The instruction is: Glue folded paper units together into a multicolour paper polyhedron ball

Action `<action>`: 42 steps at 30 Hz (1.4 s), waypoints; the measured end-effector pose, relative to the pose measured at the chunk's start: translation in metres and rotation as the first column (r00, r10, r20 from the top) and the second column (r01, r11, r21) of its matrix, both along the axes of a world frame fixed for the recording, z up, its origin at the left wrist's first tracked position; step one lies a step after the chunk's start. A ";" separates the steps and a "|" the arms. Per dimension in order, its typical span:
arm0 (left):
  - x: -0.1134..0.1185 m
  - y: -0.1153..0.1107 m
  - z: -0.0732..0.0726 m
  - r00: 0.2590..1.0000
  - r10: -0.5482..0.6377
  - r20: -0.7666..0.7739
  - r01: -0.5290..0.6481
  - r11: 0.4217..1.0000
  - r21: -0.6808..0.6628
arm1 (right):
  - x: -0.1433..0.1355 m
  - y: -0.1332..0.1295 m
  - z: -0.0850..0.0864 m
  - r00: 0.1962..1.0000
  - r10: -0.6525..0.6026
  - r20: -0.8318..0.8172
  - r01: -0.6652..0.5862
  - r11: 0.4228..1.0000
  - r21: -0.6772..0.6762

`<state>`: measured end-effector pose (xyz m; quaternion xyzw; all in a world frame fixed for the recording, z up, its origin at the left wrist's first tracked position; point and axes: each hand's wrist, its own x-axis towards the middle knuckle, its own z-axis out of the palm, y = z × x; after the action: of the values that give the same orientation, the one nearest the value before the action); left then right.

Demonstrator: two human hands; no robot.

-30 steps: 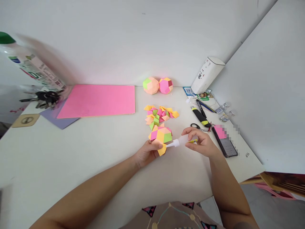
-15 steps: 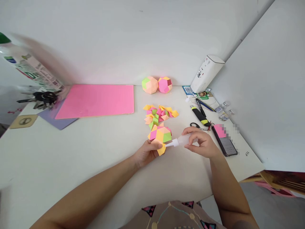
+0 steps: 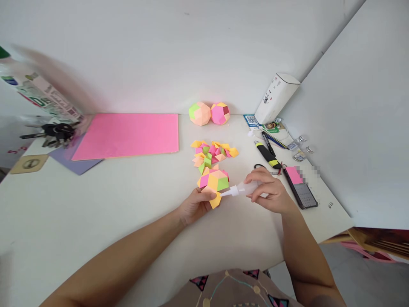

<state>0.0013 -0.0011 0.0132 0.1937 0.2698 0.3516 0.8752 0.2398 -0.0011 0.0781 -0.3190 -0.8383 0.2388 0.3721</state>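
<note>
My left hand [image 3: 197, 205] is closed on a partly built paper ball [image 3: 213, 181] of folded orange, pink, peach and green pieces, thumb on its near side. A yellow-orange flap juts down from the ball beside my thumb. In my right hand [image 3: 267, 189] is a translucent glue bottle [image 3: 247, 188], tilted nearly flat, its narrow white nozzle pointing left. The nozzle tip is at the flap; whether it touches cannot be told. Just beyond the ball lies a loose pile of small folded paper pieces [image 3: 212, 152].
Two finished paper balls [image 3: 200, 114] stand against the wall. A pink sheet [image 3: 131, 135] lies to the left, near keys [image 3: 59, 133] and a large bottle [image 3: 41, 91]. On the right are a utility knife [image 3: 267, 154], scissors [image 3: 259, 166], a phone [image 3: 303, 192] and a white cylinder [image 3: 276, 98].
The camera view has shifted slightly. My right hand's fingers have curled a little more around the glue bottle, while its nozzle stays by the flap. My left hand holds the ball as before.
</note>
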 end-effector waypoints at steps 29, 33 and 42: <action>-0.003 0.007 -0.011 0.951 0.288 -0.112 -0.281 0.957 0.070 | -0.027 0.034 -0.091 0.706 -0.681 -0.193 0.477 0.659 -0.582; -0.002 0.006 -0.006 0.960 0.261 -0.106 -0.257 0.965 0.051 | -0.026 0.031 -0.086 0.731 -0.677 -0.085 0.536 0.647 -0.542; -0.001 0.006 -0.002 0.970 0.230 -0.078 -0.226 0.973 0.055 | -0.040 -0.002 -0.062 0.670 -0.735 0.105 0.716 0.677 0.170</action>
<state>0.0005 0.0049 0.0115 0.1961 0.3185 0.4476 0.8123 0.1999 -0.0031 0.0163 -0.6224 -0.6822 -0.0046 0.3836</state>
